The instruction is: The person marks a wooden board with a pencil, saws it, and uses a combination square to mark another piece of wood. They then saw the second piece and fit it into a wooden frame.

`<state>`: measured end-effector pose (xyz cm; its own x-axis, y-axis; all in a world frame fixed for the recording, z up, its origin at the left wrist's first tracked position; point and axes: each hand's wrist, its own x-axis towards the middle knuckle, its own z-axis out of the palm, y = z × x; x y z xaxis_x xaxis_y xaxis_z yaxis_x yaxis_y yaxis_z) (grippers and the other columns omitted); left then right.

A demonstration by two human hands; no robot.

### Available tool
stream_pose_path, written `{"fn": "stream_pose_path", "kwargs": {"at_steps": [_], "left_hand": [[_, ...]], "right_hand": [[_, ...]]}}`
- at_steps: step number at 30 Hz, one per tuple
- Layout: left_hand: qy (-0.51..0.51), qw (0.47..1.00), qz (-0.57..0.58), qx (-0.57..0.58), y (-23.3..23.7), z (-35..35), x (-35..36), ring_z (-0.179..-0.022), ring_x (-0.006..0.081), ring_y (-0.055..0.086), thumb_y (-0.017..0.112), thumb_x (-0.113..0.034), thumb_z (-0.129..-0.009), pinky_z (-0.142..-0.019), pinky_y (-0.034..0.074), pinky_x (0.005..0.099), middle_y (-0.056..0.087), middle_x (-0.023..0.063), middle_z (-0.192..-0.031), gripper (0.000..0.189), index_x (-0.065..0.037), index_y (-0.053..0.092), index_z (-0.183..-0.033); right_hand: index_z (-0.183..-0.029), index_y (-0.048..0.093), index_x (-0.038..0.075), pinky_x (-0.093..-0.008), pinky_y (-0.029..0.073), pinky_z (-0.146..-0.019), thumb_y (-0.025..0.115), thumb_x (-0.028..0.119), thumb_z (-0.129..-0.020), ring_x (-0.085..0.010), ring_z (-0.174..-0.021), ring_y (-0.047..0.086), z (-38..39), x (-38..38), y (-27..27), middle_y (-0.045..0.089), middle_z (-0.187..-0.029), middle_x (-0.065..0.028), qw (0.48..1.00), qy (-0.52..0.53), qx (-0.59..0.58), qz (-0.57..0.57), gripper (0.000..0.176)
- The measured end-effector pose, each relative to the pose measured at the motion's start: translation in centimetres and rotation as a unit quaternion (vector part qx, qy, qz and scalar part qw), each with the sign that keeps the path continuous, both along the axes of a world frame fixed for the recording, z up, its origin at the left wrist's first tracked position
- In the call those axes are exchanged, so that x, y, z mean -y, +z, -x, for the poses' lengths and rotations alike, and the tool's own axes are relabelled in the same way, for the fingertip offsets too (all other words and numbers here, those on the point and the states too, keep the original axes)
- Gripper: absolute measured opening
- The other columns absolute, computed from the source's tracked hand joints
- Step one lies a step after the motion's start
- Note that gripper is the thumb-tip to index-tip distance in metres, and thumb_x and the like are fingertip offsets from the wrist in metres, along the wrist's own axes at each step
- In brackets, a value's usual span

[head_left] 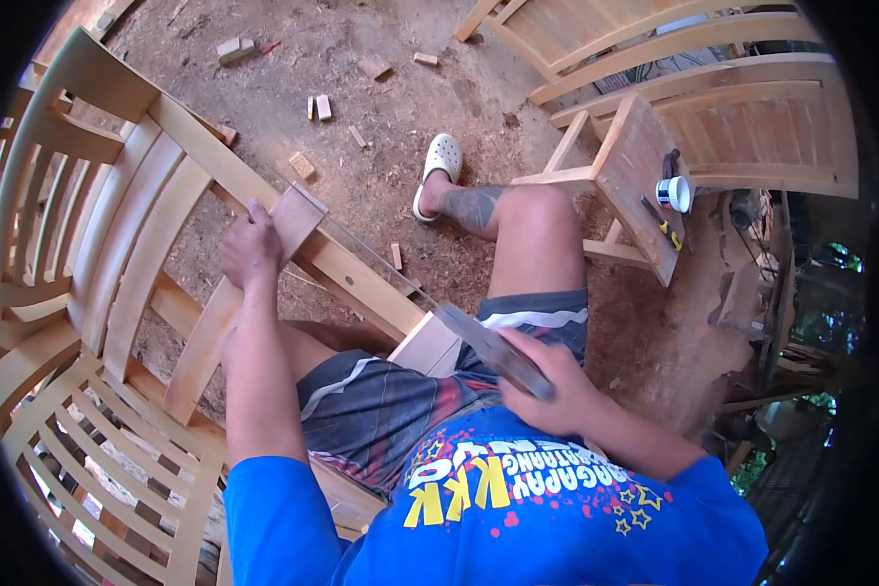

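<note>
My right hand (547, 381) is wrapped round the handle end of a handsaw (476, 335), in front of my blue shirt. The saw's thin blade is seen nearly edge-on and stretches up and left to the end of a wooden slat (299, 221). My left hand (251, 244) grips this slat near its end, with the thumb on top. The slat lies across the front rail (356, 283) of a wooden bench frame. Whether the blade's teeth are in the wood cannot be made out.
A slatted wooden bench (98, 225) fills the left side. At right, a small wooden stool (635, 186) bears a white tub (673, 193) and yellow-black pliers (669, 234). Wood offcuts (303, 165) and sawdust lie on the dirt floor. More panelled furniture (752, 127) stands at upper right.
</note>
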<state>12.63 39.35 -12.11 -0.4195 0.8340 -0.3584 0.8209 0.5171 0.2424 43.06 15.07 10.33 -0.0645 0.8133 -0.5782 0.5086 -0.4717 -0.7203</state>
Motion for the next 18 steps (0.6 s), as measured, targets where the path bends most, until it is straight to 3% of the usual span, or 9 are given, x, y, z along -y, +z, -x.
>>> {"fn": "stream_pose_path", "kwargs": {"at_steps": [3,5,6,9,10,12,16,17,18], "left_hand": [[-0.01,1.0,0.015,-0.006,0.2,0.1,0.3,-0.116,0.0451,0.071,0.035,-0.061,-0.108,-0.099,0.053,0.0576,0.076,0.021,-0.123,0.066,-0.014,0.08,-0.12],[-0.012,1.0,0.009,-0.007,0.3,-0.3,0.0,-0.117,0.0448,0.07,0.034,-0.061,-0.108,-0.099,0.053,0.0579,0.076,0.0207,-0.123,0.066,-0.014,0.079,-0.121],[-0.01,1.0,0.008,-0.007,0.3,-0.3,0.1,-0.117,0.0446,0.07,0.033,-0.061,-0.109,-0.099,0.053,0.058,0.076,0.0206,-0.123,0.067,-0.014,0.079,-0.121],[-0.011,1.0,0.009,-0.005,0.3,-0.8,0.1,-0.117,0.0442,0.07,0.033,-0.061,-0.109,-0.1,0.053,0.0577,0.076,0.0203,-0.124,0.067,-0.015,0.079,-0.122],[-0.009,1.0,0.011,-0.008,0.4,-0.6,0.3,-0.118,0.0441,0.07,0.033,-0.061,-0.109,-0.1,0.053,0.0576,0.076,0.0201,-0.124,0.067,-0.015,0.08,-0.122],[-0.011,1.0,0.001,-0.009,0.3,-0.5,0.3,-0.118,0.044,0.07,0.033,-0.061,-0.109,-0.101,0.053,0.0571,0.076,0.0199,-0.124,0.067,-0.015,0.08,-0.121],[-0.02,0.999,-0.009,-0.043,-0.6,0.1,0.1,-0.117,0.0439,0.071,0.034,-0.062,-0.108,-0.101,0.053,0.0565,0.077,0.0195,-0.124,0.066,-0.016,0.08,-0.121],[-0.017,0.999,-0.007,-0.037,-0.7,0.2,0.3,-0.117,0.0439,0.071,0.035,-0.062,-0.108,-0.101,0.053,0.0566,0.077,0.0194,-0.124,0.066,-0.016,0.08,-0.122],[-0.013,0.999,-0.006,-0.03,-0.9,0.2,0.2,-0.117,0.0439,0.071,0.035,-0.062,-0.108,-0.101,0.053,0.0566,0.077,0.0193,-0.124,0.066,-0.016,0.08,-0.122]], "right_hand": [[-0.151,0.052,0.001,-0.0382,0.059,-0.08,0.071,0.004,-0.085,-0.0314,-0.093,0.08,0.0,1.3,1.7,0.075,-0.101,-0.0219,1.0,0.004,-0.01,-0.002,0.069],[-0.151,0.052,0.0,-0.0385,0.059,-0.08,0.069,0.003,-0.084,-0.0329,-0.094,0.079,1.9,-2.6,-1.8,0.075,-0.1,-0.0227,1.0,0.006,-0.023,-0.018,0.069],[-0.153,0.051,-0.001,-0.0364,0.058,-0.086,0.071,0.006,-0.086,-0.0259,-0.095,0.077,2.7,-4.8,-5.2,0.075,-0.108,-0.0202,0.998,0.012,-0.047,-0.038,0.07],[-0.143,0.06,0.0,-0.0439,0.058,-0.092,0.07,0.015,-0.084,-0.0399,-0.106,0.075,8.5,-14.4,-14.3,0.073,-0.117,-0.0289,0.98,-0.013,-0.085,-0.182,0.062],[-0.139,0.062,0.004,-0.0455,0.057,-0.092,0.069,0.016,-0.084,-0.0438,-0.106,0.072,10.1,-18.0,-13.8,0.073,-0.114,-0.0294,0.996,0.012,-0.061,-0.058,0.057],[-0.138,0.063,0.005,-0.0464,0.057,-0.091,0.067,0.015,-0.085,-0.0455,-0.106,0.071,11.1,-19.4,-12.5,0.072,-0.112,-0.0295,0.998,0.005,-0.04,-0.041,0.054],[-0.145,0.058,0.003,-0.0468,0.058,-0.091,0.069,0.014,-0.086,-0.0434,-0.109,0.073,7.3,-11.0,-9.9,0.072,-0.119,-0.0287,0.985,-0.01,-0.054,-0.162,0.062],[-0.149,0.053,0.005,-0.051,0.057,-0.089,0.071,0.014,-0.088,-0.0474,-0.106,0.072,5.0,-7.3,-8.6,0.073,-0.114,-0.0287,0.989,-0.005,-0.059,-0.135,0.064],[-0.153,0.05,0.003,-0.0493,0.058,-0.087,0.071,0.011,-0.087,-0.0448,-0.103,0.074,3.0,-4.1,-6.4,0.073,-0.112,-0.0282,0.99,0.002,-0.057,-0.128,0.07]]}}
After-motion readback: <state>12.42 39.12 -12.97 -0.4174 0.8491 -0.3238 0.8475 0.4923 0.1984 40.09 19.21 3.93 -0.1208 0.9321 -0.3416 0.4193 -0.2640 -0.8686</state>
